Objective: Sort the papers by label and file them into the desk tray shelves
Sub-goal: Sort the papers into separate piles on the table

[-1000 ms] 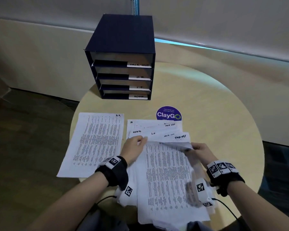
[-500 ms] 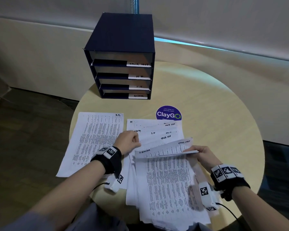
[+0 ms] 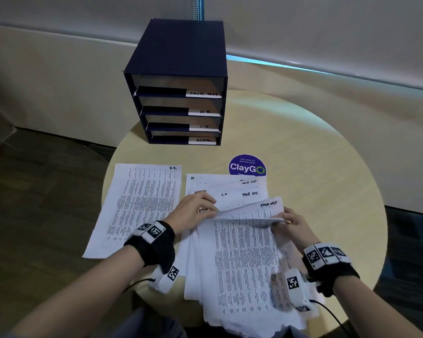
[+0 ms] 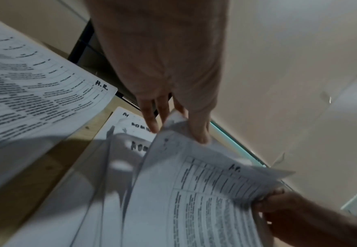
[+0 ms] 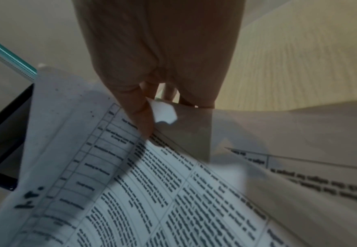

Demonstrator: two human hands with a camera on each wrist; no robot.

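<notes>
Fingers: both hands pinch the lifted sheet [image 3: 252, 211] — left hand [image 3: 193, 211] at its left corner, right hand [image 3: 294, 222] at its right.
Sheet: frame centre — above the paper stack [image 3: 242, 264].

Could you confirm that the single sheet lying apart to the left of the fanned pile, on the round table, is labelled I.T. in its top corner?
Not quite: the single sheet on the round table, left of the fanned pile, is labelled H.R., not I.T. The head view and the left wrist view both show it.

Table [image 3: 303, 167] is pale wood-look laminate, smooth with a faint grain. The papers [image 3: 244, 259] are thin matt white printer sheets. Desk tray [image 3: 181, 52] looks like dark navy matt board, 4 shelves with white paper labels. ClayGo sticker [image 3: 247, 165] is slightly glossy purple.
</notes>
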